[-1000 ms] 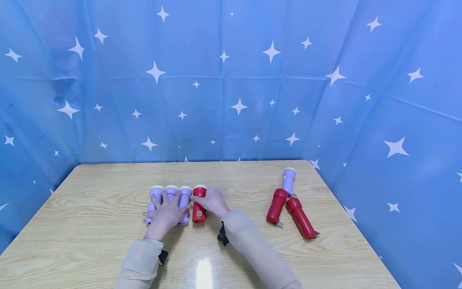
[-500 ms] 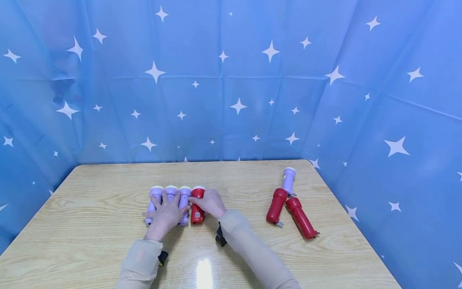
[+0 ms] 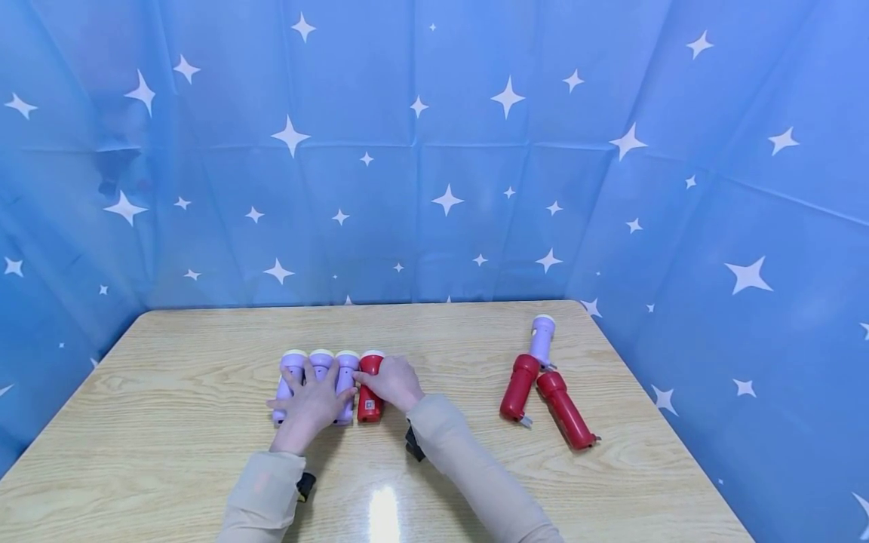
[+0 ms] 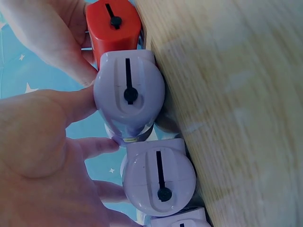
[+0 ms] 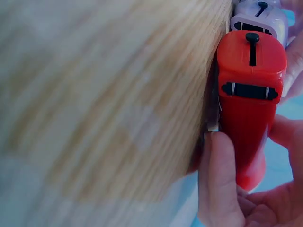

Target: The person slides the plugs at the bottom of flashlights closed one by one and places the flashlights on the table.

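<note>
Three purple flashlights (image 3: 347, 362) lie side by side on the table, lens ends pointing away from me. My left hand (image 3: 313, 404) rests over them with its fingers spread. A red flashlight (image 3: 370, 412) lies parallel to them at the right end of the row. My right hand (image 3: 397, 383) holds it from the right, with the thumb across its top and fingers along its far side. In the right wrist view the red flashlight's end (image 5: 251, 52) shows a black slot, and the fingers (image 5: 221, 175) reach beside its body, close to the wood.
At the right of the table (image 3: 448, 332) lie another purple flashlight (image 3: 542, 339) and two red flashlights, one left (image 3: 520, 388) and one right (image 3: 569, 413), with metal prongs out at their ends. A blue star-patterned curtain (image 3: 421, 226) hangs behind and to the right.
My right hand has drawn the red flashlight a little to the left, narrowing the gap to the purple row. My left hand has stayed spread over the purple flashlights.
</note>
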`<action>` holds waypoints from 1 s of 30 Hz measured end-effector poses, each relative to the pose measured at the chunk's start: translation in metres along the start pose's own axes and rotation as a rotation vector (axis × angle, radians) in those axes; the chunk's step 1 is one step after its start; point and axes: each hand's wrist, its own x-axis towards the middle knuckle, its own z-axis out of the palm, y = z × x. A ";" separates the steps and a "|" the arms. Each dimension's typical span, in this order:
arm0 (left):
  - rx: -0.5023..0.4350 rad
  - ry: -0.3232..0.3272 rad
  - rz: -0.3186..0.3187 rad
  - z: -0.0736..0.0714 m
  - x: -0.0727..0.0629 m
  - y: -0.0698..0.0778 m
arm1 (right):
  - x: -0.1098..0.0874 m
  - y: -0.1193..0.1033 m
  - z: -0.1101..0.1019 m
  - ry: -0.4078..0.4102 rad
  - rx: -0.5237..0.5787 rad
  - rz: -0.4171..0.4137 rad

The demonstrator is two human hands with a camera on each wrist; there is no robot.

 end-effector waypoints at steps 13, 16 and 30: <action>0.002 -0.009 -0.017 0.001 0.002 -0.001 | -0.001 0.005 -0.005 -0.066 -0.024 -0.013; 0.000 -0.003 -0.014 0.002 0.003 -0.002 | -0.002 0.007 -0.007 -0.089 0.006 -0.022; -0.012 -0.011 -0.018 0.003 0.003 -0.002 | -0.011 0.023 -0.024 -0.146 0.099 -0.088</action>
